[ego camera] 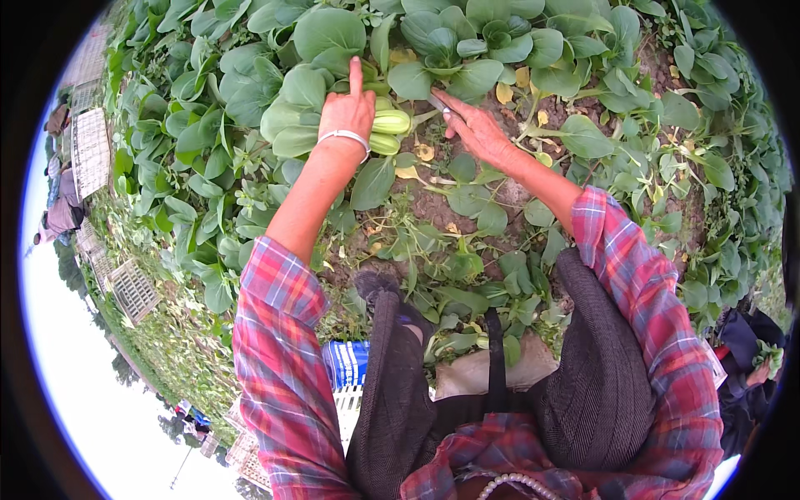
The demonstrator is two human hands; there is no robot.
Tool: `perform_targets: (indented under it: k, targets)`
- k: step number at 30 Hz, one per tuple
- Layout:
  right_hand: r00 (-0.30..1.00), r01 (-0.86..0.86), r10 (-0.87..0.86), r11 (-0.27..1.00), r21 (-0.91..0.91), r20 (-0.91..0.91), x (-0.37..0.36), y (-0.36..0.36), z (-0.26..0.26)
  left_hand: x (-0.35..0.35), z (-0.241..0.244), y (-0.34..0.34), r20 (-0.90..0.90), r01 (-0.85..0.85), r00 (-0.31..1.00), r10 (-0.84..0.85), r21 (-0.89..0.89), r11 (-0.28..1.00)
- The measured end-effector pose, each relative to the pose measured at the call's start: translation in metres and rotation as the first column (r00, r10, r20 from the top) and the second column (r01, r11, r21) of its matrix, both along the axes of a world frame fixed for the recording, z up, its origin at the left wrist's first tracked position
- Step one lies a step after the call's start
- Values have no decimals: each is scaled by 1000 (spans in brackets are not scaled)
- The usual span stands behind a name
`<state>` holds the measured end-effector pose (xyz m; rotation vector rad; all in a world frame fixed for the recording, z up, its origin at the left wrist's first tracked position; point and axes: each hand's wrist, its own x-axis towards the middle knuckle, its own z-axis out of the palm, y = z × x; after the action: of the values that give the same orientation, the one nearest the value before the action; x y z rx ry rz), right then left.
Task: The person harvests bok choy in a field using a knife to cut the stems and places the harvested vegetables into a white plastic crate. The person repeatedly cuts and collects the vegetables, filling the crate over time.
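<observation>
My left hand (351, 115), with a white band at the wrist, lies across several bok choy heads (392, 122). Its index finger is stretched out against a broad leaf, while the other fingers curl over the bunch. The pale stalk ends stick out to the right of this hand and the green leaves to its left. My right hand (478, 128) is closed around a small knife (438, 104), with only a short piece of metal blade showing. The blade is close beneath the leaves of a rooted bok choy plant (447, 50). The handle is hidden in the palm.
Dense bok choy (206, 131) grows at the left and top. Yellowed leaves (504, 94) lie on the soil. Near my feet are a blue printed bag (347, 364) and a pale sack (531, 362). Plastic crates (133, 289) stand left; other people (750, 369) are at both sides.
</observation>
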<state>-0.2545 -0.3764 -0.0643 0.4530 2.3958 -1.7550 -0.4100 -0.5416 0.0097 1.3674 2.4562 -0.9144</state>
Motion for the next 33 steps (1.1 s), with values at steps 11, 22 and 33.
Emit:
perform_targets:
  k: [11, 22, 33]
  targets:
    - [999, -50, 50, 999, -1, -13, -19, 1, -2, 2, -2, -47, -85, 175, 984, -158, 271, 946]
    - [998, 49, -48, 998, 27, -37, -52, -20, 4, -28, 8, -43, 142, -118, 986, 85, 245, 962]
    - [959, -135, 177, 972, -193, 222, -86, 4, -23, -24, -8, -71, 135, -39, 990, -32, 492, 870]
